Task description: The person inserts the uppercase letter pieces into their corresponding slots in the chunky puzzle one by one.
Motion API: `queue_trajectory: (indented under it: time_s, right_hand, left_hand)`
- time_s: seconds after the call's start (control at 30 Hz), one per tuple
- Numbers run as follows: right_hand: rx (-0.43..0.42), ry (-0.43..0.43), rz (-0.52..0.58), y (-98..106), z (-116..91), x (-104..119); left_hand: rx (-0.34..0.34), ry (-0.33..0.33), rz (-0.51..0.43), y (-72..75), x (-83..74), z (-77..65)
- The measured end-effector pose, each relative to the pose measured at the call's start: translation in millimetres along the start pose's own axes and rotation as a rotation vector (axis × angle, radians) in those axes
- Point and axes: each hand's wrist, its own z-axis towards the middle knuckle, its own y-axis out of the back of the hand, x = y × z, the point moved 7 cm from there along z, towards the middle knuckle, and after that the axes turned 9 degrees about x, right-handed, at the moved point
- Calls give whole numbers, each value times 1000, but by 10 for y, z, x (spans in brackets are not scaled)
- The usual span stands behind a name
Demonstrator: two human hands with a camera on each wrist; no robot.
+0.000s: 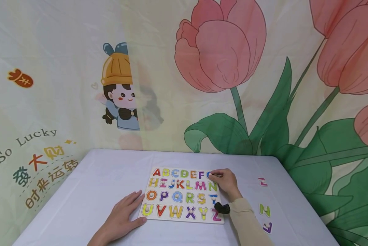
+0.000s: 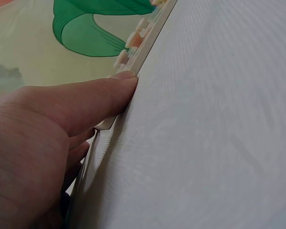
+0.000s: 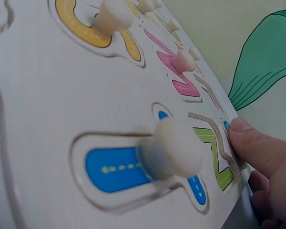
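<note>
A white alphabet puzzle board (image 1: 184, 220) lies on the table, bearing colourful letters, many with pale knobs. My right hand (image 1: 228, 183) is at the board's top right corner, thumb and fingers pinching the blue letter G (image 1: 208, 174), which they partly cover. Close by in the right wrist view are the blue T (image 3: 117, 167) with its big knob and the green N slot (image 3: 212, 152). At the board's lower left, my left hand (image 1: 120, 215) has its fingers extended. Its thumb (image 2: 102, 98) touches the front edge in the left wrist view.
Right of the board lie loose letters: a pink Z (image 1: 263, 181), a green N (image 1: 265, 210) and a purple F (image 1: 267, 227). A white cloth covers the table (image 1: 79, 198). Behind it hangs a backdrop (image 1: 159, 102) printed with tulips.
</note>
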Motion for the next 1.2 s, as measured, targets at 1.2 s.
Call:
queue_trajectory:
  time_s: [1.2]
  right_hand:
    - [96, 280, -245, 1579, -266, -616]
  left_hand:
    - [-20, 1, -18, -10, 10, 15]
